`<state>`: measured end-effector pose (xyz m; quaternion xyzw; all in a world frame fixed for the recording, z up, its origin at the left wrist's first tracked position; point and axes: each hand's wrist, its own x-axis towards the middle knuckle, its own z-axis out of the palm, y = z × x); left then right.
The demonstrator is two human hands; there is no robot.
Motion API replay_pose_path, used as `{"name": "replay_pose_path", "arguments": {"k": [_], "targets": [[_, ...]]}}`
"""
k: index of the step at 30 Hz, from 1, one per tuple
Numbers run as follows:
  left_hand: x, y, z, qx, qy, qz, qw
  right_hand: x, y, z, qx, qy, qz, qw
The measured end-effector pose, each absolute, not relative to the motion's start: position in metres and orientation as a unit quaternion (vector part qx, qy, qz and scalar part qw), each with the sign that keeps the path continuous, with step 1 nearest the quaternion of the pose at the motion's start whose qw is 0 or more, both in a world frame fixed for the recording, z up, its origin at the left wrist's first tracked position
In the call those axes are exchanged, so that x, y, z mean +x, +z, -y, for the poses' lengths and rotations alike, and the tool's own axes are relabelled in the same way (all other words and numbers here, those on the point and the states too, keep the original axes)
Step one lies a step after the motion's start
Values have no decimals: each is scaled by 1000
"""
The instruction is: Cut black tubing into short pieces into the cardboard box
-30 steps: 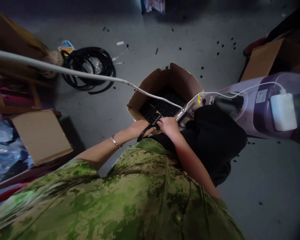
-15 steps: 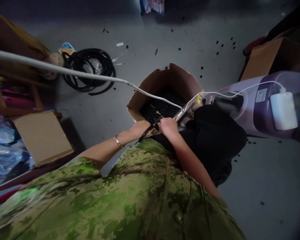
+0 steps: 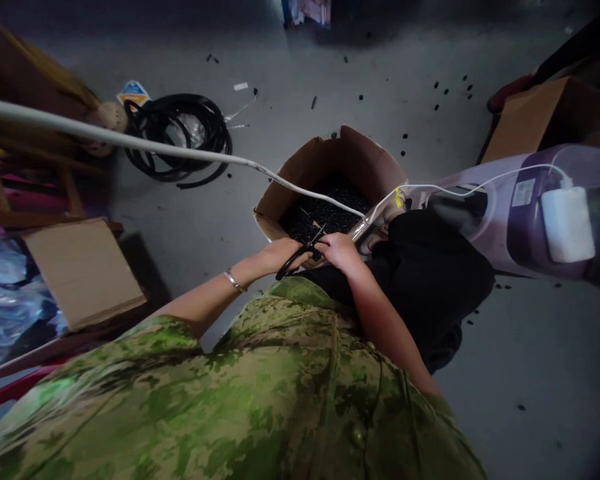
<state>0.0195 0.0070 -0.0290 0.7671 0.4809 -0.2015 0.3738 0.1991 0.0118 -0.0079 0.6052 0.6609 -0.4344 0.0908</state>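
My left hand (image 3: pixel 280 255) is closed around the dark handles of a pair of scissors (image 3: pixel 300 255), whose blades point up over an open cardboard box (image 3: pixel 330 157). My right hand (image 3: pixel 339 251) is closed right beside the blades, pinching something small and dark that I cannot make out. The box stands on the floor just beyond my hands and holds a heap of small black pieces (image 3: pixel 330 207). A silver bracelet (image 3: pixel 234 281) sits on my left wrist.
A white cable (image 3: pixel 130 141) runs from the far left across the box to a white charger (image 3: pixel 566 223) on a purple appliance (image 3: pixel 520 213) at right. A coil of black hose (image 3: pixel 180 133) lies on the floor. Cardboard boxes (image 3: pixel 83 270) flank both sides; black bits litter the floor.
Both hands stay together at the box's near edge, shifting only slightly; the scissors' blades have opened and closed a little. The view wobbles slightly.
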Motion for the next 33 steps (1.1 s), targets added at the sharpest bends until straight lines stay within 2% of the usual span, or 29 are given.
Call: {"name": "replay_pose_path", "arguments": {"k": [7,13,21,25,33], "targets": [[11,-31,-10,743,-166,-503,408,207,-4,-8,603,-505,-618,-12],[9,-24,-9,726,-139,-487,466,213,9,-3,610,-531,-587,28],[10,-17,-10,687,-100,-425,582,220,3,-1,668,-480,-566,-61],[8,-18,-11,689,-110,-411,586,220,-3,-1,670,-469,-572,-68],[14,-12,-9,715,-100,-403,562,216,4,0,652,-443,-615,-30]]}}
